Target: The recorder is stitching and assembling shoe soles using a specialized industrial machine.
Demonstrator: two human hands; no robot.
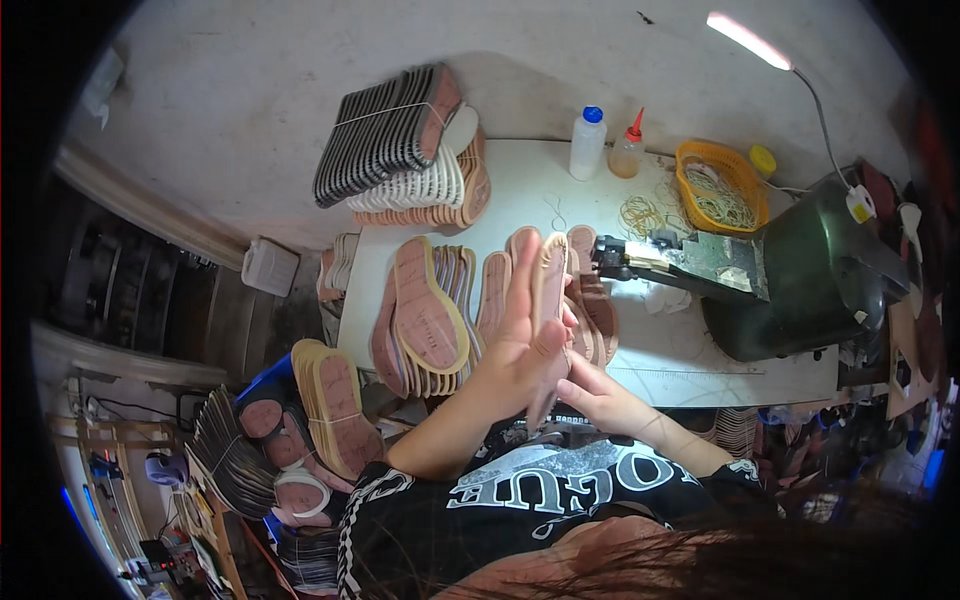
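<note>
A pinkish-brown shoe insole (pixel 551 280) with a pale edge stands on its side between my hands, above the table's front edge. My left hand (pixel 515 348) lies along its left face, fingers stretched upward and thumb across the near edge. My right hand (pixel 595 395) grips its lower right part; some of those fingertips show beyond the insole. Just behind my hands, more loose insoles (pixel 597 305) lie in overlapping rows. To their left sits a bundle of yellow-edged insoles (pixel 428 310).
A dark green machine (pixel 800 275) reaches its arm in from the right. At the back stand tied insole stacks (pixel 390 130), a white bottle (pixel 588 145), a red-tipped bottle (pixel 627 150) and a yellow basket (pixel 722 188) of bands. A lamp (pixel 750 42) hangs above. More bundles (pixel 335 410) sit lower left.
</note>
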